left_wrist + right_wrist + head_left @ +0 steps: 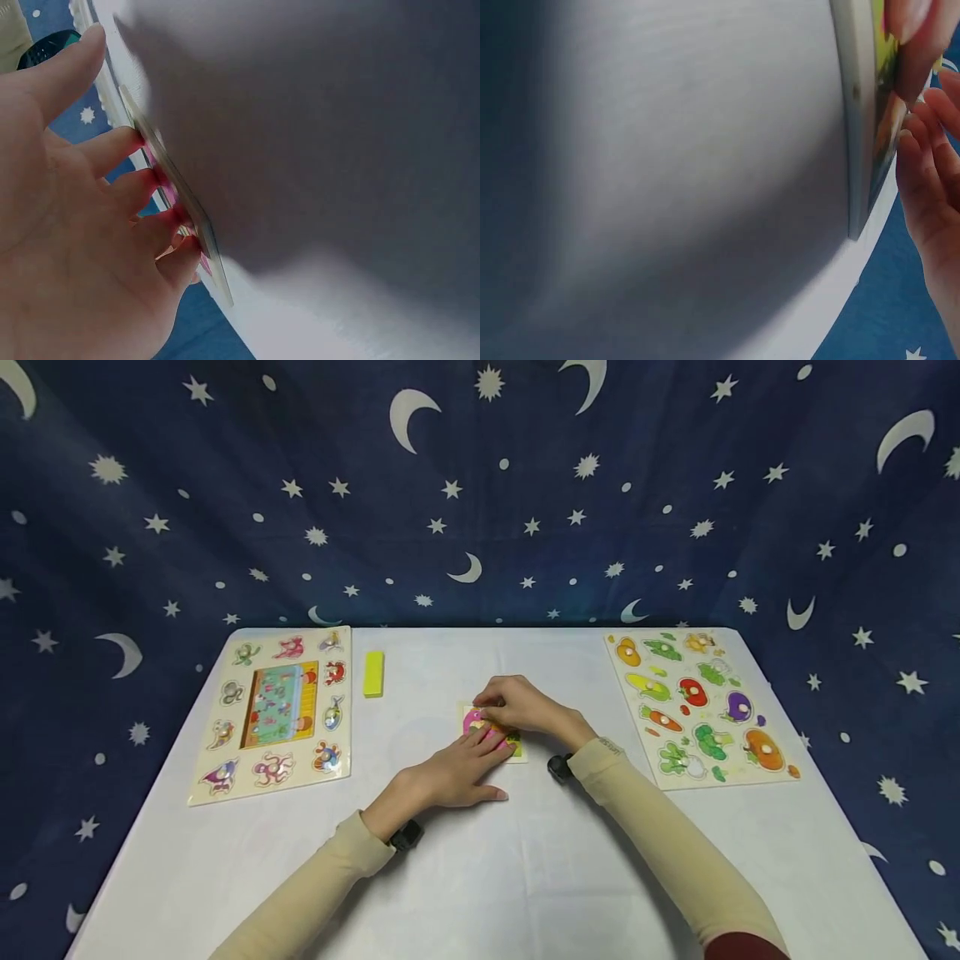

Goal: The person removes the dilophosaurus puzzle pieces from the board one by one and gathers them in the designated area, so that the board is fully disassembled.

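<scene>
A small picture puzzle [517,753] with a pale border and pink and yellow-green artwork lies on the white table between the hands. My left hand [456,772] rests its outstretched fingers on the picture, with the thumb apart on the near side. At the puzzle's far left corner, my right hand [525,706] has bent fingers and pinches a small puzzle piece, mostly hidden by the fingertips. Seen edge-on in the left wrist view, the puzzle [176,180] has the left fingertips against its face. The right wrist view shows its side [859,127] and the right hand's fingertips meeting over it.
On the left lies a sea-animal peg puzzle [213,760]; on the right, a vegetable peg puzzle [720,775]. A yellow block [373,674] lies between the sea-animal puzzle and the hands. The dark blue star-patterned cloth [480,468] hangs behind the table.
</scene>
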`<action>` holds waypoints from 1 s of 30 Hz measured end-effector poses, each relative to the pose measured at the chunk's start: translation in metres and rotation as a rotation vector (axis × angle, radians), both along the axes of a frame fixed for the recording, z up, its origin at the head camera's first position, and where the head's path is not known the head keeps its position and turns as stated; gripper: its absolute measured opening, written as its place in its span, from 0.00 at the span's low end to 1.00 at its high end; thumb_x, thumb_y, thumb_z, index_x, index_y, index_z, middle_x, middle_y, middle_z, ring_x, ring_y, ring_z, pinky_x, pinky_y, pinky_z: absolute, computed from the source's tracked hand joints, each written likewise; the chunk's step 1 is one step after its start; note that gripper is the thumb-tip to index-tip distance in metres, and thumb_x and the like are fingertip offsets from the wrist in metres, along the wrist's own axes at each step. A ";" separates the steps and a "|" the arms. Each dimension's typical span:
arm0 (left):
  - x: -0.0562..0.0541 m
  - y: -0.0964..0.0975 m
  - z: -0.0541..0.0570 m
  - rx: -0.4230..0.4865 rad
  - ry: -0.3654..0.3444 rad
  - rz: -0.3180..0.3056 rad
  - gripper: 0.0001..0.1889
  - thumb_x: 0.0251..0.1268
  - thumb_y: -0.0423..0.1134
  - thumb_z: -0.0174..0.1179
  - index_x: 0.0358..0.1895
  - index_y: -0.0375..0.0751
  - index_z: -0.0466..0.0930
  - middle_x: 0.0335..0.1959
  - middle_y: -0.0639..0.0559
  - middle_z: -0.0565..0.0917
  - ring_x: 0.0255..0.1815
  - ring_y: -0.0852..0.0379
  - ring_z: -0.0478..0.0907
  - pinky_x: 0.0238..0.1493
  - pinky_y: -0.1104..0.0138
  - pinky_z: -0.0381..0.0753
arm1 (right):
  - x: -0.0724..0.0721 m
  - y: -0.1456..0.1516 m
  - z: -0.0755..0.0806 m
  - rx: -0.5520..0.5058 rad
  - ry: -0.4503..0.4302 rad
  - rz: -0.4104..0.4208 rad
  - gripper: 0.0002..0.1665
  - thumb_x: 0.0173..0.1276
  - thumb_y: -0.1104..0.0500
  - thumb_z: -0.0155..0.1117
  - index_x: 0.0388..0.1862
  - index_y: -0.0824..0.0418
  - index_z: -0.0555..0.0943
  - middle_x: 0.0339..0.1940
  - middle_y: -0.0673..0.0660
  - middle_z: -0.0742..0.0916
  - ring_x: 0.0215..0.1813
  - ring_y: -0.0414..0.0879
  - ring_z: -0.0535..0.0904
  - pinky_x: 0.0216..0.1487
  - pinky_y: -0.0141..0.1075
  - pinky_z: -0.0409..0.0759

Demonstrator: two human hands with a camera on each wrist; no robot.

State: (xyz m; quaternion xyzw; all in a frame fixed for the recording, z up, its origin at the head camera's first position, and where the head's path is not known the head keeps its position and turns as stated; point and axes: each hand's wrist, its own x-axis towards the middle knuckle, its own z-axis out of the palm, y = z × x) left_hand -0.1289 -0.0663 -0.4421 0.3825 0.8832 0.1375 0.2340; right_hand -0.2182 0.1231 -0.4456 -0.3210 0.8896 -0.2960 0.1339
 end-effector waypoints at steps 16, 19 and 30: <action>0.000 -0.002 -0.004 -0.001 -0.009 -0.008 0.41 0.77 0.59 0.55 0.85 0.50 0.50 0.87 0.49 0.45 0.87 0.45 0.36 0.84 0.49 0.45 | -0.009 -0.007 -0.005 -0.017 -0.140 -0.113 0.12 0.71 0.62 0.67 0.50 0.62 0.91 0.48 0.56 0.89 0.47 0.47 0.80 0.51 0.38 0.78; 0.000 -0.002 -0.005 0.007 -0.017 -0.014 0.41 0.77 0.58 0.55 0.85 0.51 0.49 0.87 0.50 0.43 0.87 0.44 0.35 0.84 0.47 0.46 | -0.011 -0.006 -0.004 -0.026 -0.192 -0.145 0.11 0.71 0.62 0.67 0.49 0.61 0.91 0.50 0.57 0.89 0.48 0.48 0.79 0.50 0.38 0.78; 0.000 -0.002 -0.004 0.010 -0.011 -0.015 0.40 0.77 0.57 0.55 0.85 0.50 0.50 0.87 0.51 0.42 0.87 0.45 0.35 0.84 0.47 0.45 | -0.013 -0.010 -0.002 -0.032 -0.221 -0.157 0.10 0.70 0.60 0.70 0.46 0.61 0.90 0.48 0.57 0.90 0.39 0.45 0.77 0.39 0.32 0.74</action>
